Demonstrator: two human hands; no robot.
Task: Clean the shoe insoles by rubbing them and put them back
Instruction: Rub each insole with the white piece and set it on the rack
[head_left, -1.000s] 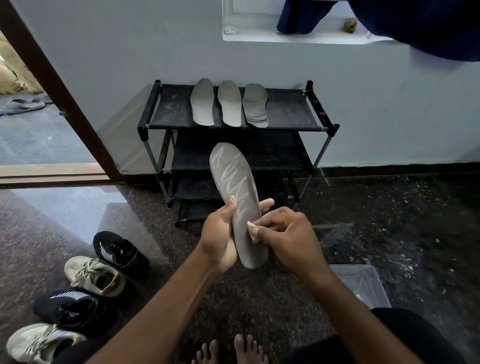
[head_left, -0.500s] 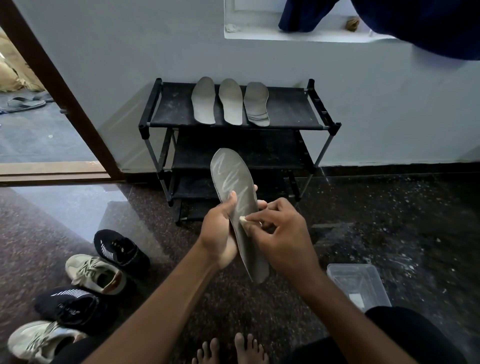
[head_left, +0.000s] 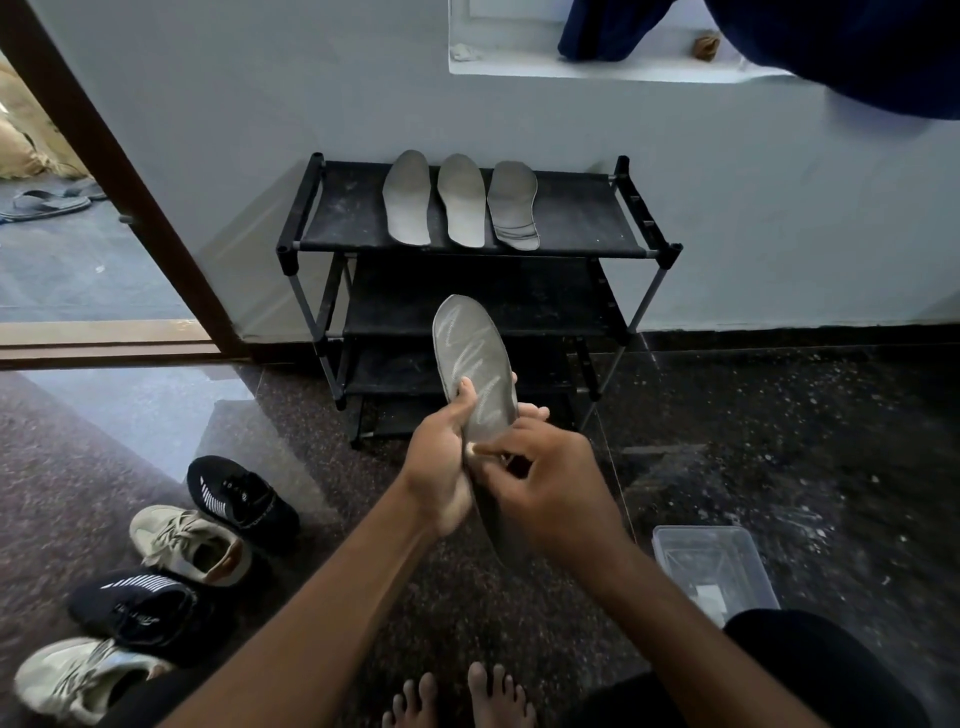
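Presently the insole (head_left: 475, 358) is being gripped on the rack's (head_left: 353, 218) near side by the left hand (head_left: 441, 467), seemingly for bracing, while a pale rubbing piece (head_left: 471, 448) is being pinched against it by the right hand (head_left: 550, 483).

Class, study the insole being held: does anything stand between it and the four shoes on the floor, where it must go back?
Nothing visible does. The left hand grips the insole, the right hand presses a small pale piece on it, and only bare floor lies between it and the shoes to the left.
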